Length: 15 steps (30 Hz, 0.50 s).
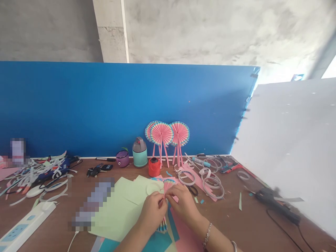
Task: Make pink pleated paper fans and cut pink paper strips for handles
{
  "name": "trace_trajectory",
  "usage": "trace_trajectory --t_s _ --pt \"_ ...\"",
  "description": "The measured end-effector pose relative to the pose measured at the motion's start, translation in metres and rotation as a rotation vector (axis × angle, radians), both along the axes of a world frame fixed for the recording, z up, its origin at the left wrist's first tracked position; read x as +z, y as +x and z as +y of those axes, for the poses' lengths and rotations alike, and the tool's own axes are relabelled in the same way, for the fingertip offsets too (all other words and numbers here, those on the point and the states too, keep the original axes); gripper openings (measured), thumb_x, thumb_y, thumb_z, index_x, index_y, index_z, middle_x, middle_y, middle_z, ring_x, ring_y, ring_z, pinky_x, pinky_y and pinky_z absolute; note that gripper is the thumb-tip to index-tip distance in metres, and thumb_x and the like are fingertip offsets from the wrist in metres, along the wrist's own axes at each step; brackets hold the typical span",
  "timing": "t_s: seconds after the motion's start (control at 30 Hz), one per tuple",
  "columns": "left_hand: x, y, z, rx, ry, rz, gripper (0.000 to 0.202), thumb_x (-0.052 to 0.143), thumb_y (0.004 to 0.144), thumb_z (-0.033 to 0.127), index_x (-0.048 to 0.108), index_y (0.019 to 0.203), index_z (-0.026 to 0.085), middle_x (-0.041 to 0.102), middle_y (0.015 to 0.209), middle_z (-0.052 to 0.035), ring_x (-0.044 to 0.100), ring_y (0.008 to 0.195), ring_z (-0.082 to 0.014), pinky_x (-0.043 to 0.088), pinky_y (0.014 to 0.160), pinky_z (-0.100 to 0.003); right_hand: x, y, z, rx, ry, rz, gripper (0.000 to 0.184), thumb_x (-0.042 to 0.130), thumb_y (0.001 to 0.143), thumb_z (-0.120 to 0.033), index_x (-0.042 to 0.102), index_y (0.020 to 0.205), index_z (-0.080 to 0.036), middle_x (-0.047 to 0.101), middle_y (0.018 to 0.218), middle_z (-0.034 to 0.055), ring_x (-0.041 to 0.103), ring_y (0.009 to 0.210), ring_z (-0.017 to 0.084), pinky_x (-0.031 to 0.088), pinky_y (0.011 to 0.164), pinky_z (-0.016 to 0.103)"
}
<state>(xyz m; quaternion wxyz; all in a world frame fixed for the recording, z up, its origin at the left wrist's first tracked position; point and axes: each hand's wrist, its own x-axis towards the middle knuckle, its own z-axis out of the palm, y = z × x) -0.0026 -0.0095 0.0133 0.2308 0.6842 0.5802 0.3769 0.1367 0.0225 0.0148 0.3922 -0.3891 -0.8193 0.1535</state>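
Between my two hands is a pleated paper strip [168, 184], pink with a blue and yellow striped edge. Its folds fan out above my fingers, and the other end shows below them. My left hand [154, 207] pinches the strip's middle from the left. From the right, my right hand [181, 200] pinches at the same spot, fingertips almost touching the left ones. Any small thing between the fingertips is hidden. Under the hands lie pale green paper sheets [115, 210], with pink and teal paper [160, 243] beneath.
Finished pink paper fans [162, 133] stand against the blue partition [105, 108]. Near them are a teal jar [140, 154], a purple pot [122, 159] and a red container [154, 167]. Tape rolls [214, 187] and a glue gun [278, 204] lie right; a power strip [26, 227] lies left.
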Motion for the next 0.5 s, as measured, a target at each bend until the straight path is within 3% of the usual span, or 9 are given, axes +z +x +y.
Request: trace_trajectory --t_s 0.5 --pt "-0.0024 0.0022 -0.0014 0.006 0.024 0.056 0.025 0.04 0.077 0.017 0.045 0.053 0.02 0.042 0.058 0.0014 0.043 0.056 -0.0138 0.026 0.054 -0.026 0.0034 -0.0013 -0.0014 -0.013 0.003 -0.04 0.018 0.052 0.078 -0.01 0.061 0.066 -0.02 0.065 0.071 0.001 0.056 0.072 0.017 0.035 0.07 0.03"
